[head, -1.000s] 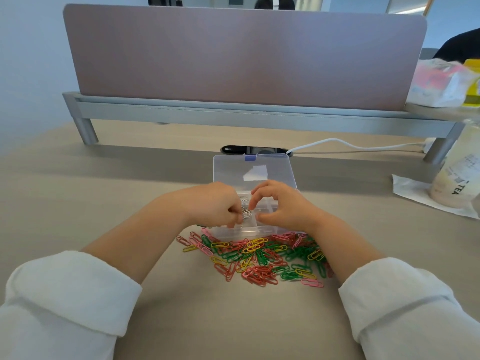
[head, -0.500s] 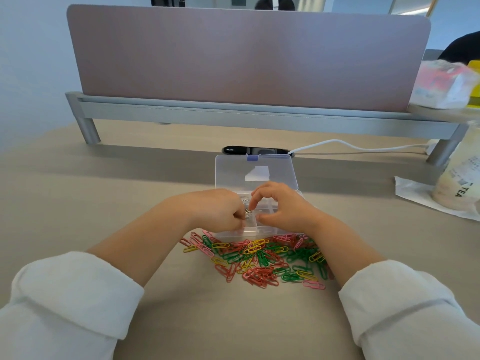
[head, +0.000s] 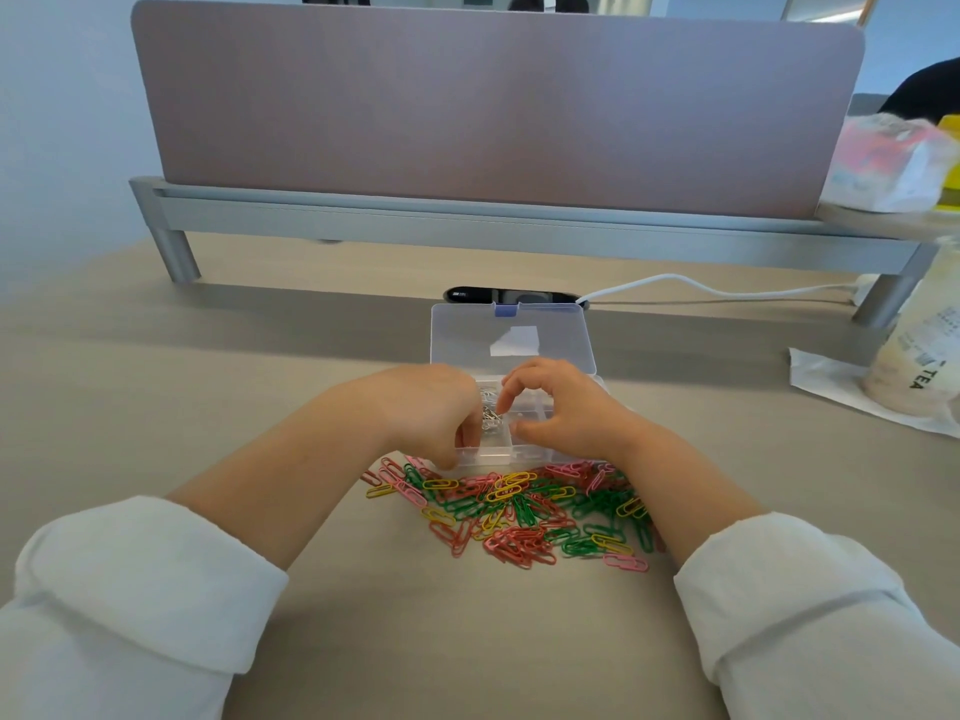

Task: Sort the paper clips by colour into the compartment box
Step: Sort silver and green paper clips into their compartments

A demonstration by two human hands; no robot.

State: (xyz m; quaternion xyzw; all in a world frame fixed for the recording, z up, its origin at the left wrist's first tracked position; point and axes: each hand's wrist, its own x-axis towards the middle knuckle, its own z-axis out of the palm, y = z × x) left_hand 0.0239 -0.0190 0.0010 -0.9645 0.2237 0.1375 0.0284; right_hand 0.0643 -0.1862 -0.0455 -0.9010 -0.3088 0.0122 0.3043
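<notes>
Clear box (head: 530, 456) open on surface (head: 234, 387), lid (head: 511, 332) up at far side, silver clips (head: 488, 407) in its left compartment. Coloured clips (head: 514, 511) heaped loose just near of box, unsorted. Left hand (head: 431, 413) curled at box's near wall; grip cannot tell, fingertips hidden. Right hand (head: 563, 410) arched over box, forefinger down at silver clips, thumb apart from it; pinching or not, cannot tell. Risk: tipping the light box or flicking silver clips over near wall into the heap, from a tug at that wall. Versus half a second ago: left fingertips off the silver clips, shifted nearer; heap same.
</notes>
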